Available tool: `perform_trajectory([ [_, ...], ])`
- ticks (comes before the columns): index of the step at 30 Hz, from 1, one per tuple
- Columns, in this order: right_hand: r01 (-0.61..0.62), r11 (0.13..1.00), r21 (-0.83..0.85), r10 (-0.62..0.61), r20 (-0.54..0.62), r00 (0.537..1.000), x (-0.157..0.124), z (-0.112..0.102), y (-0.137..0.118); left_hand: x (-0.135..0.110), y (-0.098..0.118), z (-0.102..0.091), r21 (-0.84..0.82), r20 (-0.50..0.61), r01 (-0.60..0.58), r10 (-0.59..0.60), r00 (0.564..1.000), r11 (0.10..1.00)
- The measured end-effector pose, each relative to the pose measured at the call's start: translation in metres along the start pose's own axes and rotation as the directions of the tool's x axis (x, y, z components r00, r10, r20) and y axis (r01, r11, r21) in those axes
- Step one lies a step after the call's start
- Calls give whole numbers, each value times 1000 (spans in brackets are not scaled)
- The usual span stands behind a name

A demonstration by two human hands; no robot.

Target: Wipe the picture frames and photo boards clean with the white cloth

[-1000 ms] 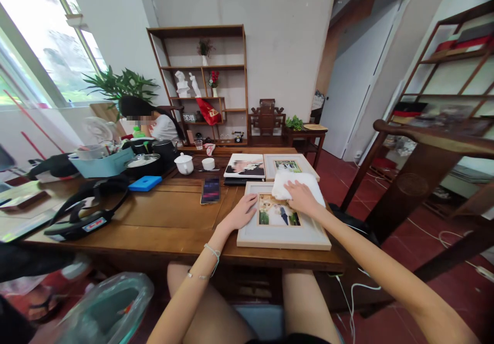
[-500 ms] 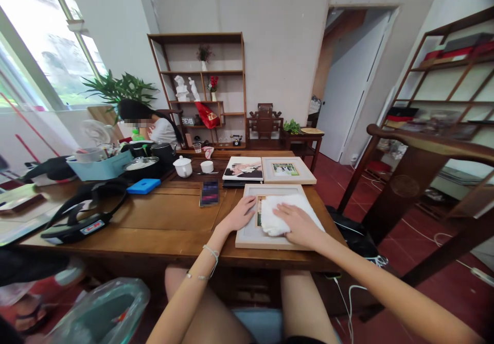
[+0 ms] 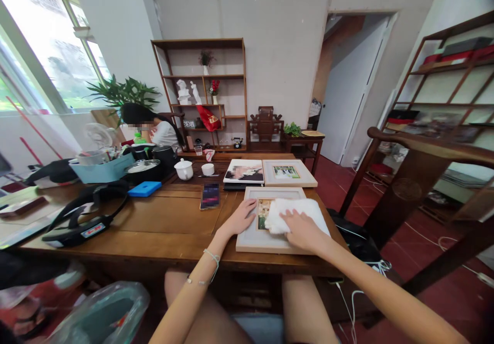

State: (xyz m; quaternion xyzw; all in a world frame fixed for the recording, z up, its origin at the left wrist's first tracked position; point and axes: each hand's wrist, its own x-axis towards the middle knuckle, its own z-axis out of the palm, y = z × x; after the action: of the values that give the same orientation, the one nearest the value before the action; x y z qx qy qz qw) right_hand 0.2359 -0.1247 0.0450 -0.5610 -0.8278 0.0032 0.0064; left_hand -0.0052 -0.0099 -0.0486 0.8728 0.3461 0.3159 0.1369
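A light wooden picture frame (image 3: 247, 243) lies flat at the table's near right, a small photo showing in its pale mount. My left hand (image 3: 244, 216) rests flat on the frame's left side, fingers stretched over the rim and mount. Under my right hand (image 3: 301, 226) is a folded white cloth (image 3: 314, 210); the fingers press and grip it against the frame. The cloth covers much of the frame's right half and part of the photo. Just behind lie a second framed photo (image 3: 306, 180) and a photo-covered album (image 3: 244, 171) on a dark one.
On the wooden table (image 3: 154, 220) lie a phone (image 3: 210, 196), a blue box (image 3: 144, 188) and a black head strap (image 3: 85, 228). A lidded white cup (image 3: 183, 169) and small bowl (image 3: 208, 169) stand farther back. Another person (image 3: 164, 132) sits at the far left. A chair (image 3: 401, 189) stands right.
The cloth has slid slightly right under my right hand, so more of the photo's left part shows. My left hand keeps its place on the frame. The whole view has shifted slightly.
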Motion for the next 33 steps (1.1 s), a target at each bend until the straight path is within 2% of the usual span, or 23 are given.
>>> perform_trajectory([
  [3, 89, 995, 34, -92, 82, 992, -42, -11, -23, -1, -2, 1, -16, 0, 12, -12, 1000, 1000],
  [6, 150, 984, 96, -158, 87, 984, -48, -9, -25, -1, -4, 2, -28, -1, 11, -11, 1000, 1000],
  [10, 150, 983, 111, -150, -9, 989, -4, 13, 9, -1, -8, 1, -35, -4, -9, 9, 1000, 999],
  [12, 92, 992, 86, -84, -91, 992, 26, 20, 33, -1, -10, 1, -36, -1, -20, 20, 1000, 999],
  [15, -13, 997, 77, 24, -155, 988, 63, 20, 63, -1, -12, 0, -35, 4, -25, 26, 1000, 999],
  [17, -52, 995, 81, 66, -171, 983, 79, 16, 72, -1, -13, 0, -34, 6, -20, 21, 1000, 999],
  [20, -62, 994, 92, 75, -150, 986, 89, 13, 66, -1, -13, 1, -35, 9, -11, 11, 1000, 999],
  [23, -16, 993, 118, 25, -81, 996, 76, 16, 45, -1, -13, 2, -41, 7, -7, 7, 1000, 999],
  [27, 118, 974, 191, -122, 7, 993, 26, 17, 11, 0, -10, 3, -51, 0, -2, 2, 1000, 999],
  [31, 267, 882, 388, -285, -11, 958, -26, 11, -13, 0, -7, 1, -62, 2, -3, 3, 1000, 998],
  [33, 297, 875, 383, -308, -34, 951, -36, 11, -16, 1, -6, 0, -64, 7, -7, 7, 1000, 998],
])
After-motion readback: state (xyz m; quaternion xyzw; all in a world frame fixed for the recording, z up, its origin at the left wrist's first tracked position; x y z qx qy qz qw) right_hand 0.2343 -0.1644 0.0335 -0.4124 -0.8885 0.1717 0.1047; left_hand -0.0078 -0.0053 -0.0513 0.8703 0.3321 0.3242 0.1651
